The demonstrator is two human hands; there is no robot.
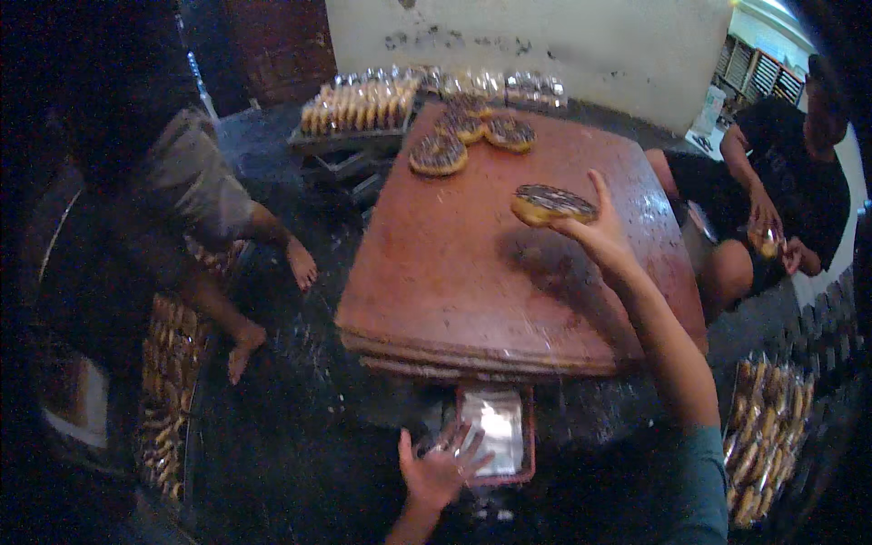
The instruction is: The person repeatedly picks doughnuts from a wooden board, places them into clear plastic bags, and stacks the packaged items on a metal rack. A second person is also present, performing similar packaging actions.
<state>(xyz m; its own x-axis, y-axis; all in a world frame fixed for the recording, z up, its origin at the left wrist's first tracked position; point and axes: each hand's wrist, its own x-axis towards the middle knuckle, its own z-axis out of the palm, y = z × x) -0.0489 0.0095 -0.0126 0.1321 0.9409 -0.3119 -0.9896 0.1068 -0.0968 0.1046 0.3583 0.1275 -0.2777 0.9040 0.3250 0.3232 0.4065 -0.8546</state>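
Observation:
My right hand (606, 238) grips a chocolate-topped doughnut (553, 204) by its right edge, raised above the reddish-brown board (449, 272). A dark shadow falls on the board beneath it. Low in the view, my left hand (436, 473) has its fingers spread at the left side of a small red tray (529, 436). Flat clear plastic bags (501, 426) lie in that tray and reflect light. Several more topped doughnuts, such as the nearest one (438, 154), sit at the board's far end.
Beyond the board stands a tray of wrapped pastries (361, 109), with more packs beside it. Wrapped pastries (766, 436) lie at lower right, and a long tray of pastries (170, 381) at left. One person (783, 170) sits at right holding a pastry; another person's legs (204, 177) extend at left.

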